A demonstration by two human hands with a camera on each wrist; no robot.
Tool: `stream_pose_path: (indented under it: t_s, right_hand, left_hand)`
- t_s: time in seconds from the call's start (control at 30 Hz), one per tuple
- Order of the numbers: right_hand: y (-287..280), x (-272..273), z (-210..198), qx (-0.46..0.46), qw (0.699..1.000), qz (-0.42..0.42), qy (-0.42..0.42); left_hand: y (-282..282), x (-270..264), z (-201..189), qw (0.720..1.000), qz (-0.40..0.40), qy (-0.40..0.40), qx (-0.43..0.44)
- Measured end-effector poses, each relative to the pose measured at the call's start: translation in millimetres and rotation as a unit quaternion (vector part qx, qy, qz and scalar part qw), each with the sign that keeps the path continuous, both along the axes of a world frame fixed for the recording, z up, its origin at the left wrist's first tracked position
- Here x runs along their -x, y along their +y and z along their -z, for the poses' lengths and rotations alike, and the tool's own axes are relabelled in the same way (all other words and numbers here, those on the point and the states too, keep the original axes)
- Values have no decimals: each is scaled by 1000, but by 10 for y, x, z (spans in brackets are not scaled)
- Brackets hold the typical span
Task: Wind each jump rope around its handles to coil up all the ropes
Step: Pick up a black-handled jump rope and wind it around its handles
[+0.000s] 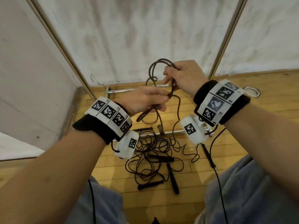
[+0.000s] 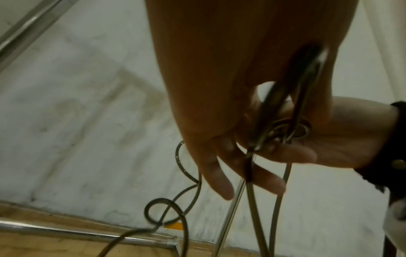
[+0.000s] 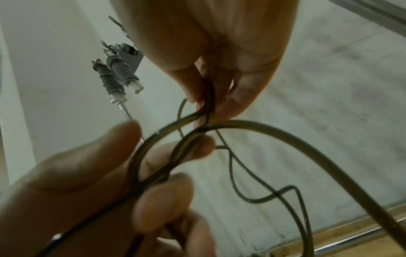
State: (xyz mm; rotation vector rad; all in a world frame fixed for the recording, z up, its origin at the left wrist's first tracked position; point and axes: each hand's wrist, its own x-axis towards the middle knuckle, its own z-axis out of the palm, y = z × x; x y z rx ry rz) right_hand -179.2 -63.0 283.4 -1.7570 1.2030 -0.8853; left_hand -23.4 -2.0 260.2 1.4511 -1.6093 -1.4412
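**Both hands gripping one dark rope above the tangle**

From the head view, we hold a thin dark brown jump rope (image 1: 152, 73) up between our hands. Our right hand (image 1: 182, 78) has its fingers curled round several gathered loops that arch up and to the left of it. Our left hand (image 1: 145, 101), lower and just beside the right, pinches the same strands between thumb and fingers, with a loop hanging below it. The loose end trails down to the yellow wooden floor (image 1: 267, 110). Below and between our wrists lies a tangle of more dark ropes (image 1: 153, 151) with black stick handles (image 1: 173, 180) scattered through it. A metal frame bar (image 1: 123, 90) lies on the floor beyond our left hand, before a white curtain (image 1: 145, 29).

From the left wrist view, our left hand (image 2: 230, 104) closes on the doubled strands (image 2: 290, 104); the right hand (image 2: 351, 139) meets it from the right.

From the right wrist view, our right hand (image 3: 208, 52) pinches the rope at its fingertips, and the left hand (image 3: 87, 191) clasps the strands below it. We cannot tell where this rope's handles are.
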Motion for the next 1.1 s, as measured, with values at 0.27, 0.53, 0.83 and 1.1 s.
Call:
stream_pose_path:
  t_s: [0.27, 0.53, 0.83, 1.1]
  right_hand:
    - [-17, 86, -81, 58, 997, 40, -7]
    - [-106, 110, 2, 87, 992, 61, 63]
    - [-197, 174, 44, 81, 990, 75, 89]
    - [-128, 82, 35, -68, 997, 39, -27]
  left_hand:
    - [-8, -3, 36, 993, 5, -101, 63]
    - [-48, -138, 33, 978, -26, -179, 105]
    - [-83, -339, 111, 976, -3, -212, 48]
    - [-107, -95, 100, 987, -155, -28, 38]
